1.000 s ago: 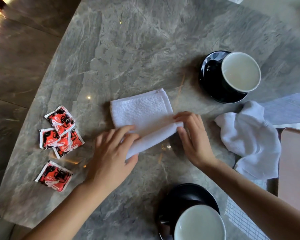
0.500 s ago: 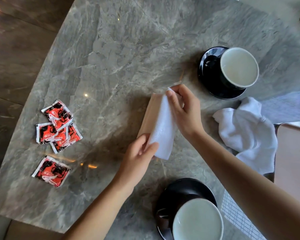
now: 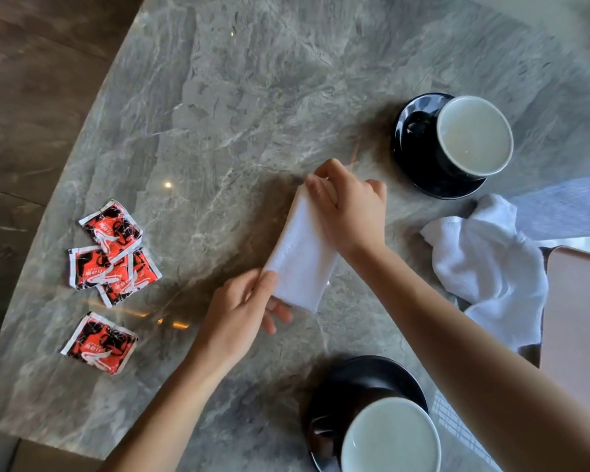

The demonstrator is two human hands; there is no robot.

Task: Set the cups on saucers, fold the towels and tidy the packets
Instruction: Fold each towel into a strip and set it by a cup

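While both hands pinch the folded towel (image 3: 300,257) — left grip (image 3: 242,311) near end, right grip (image 3: 348,212) far — open marble (image 3: 252,97) lies beyond.

I see a grey marbled worktop (image 3: 252,97), two white towels (image 3: 302,257) (image 3: 491,260), red, black and white packets (image 3: 111,253), and black saucers (image 3: 419,155) under cups (image 3: 474,136) with pale insides.

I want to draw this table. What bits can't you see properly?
Head view:
- Near cup and its saucer: cut off by the bottom edge.
- Packets: print too small to read.
- Folded towel: ends covered by the left hand and right hand.
- Crumpled towel: lower part behind the right forearm.
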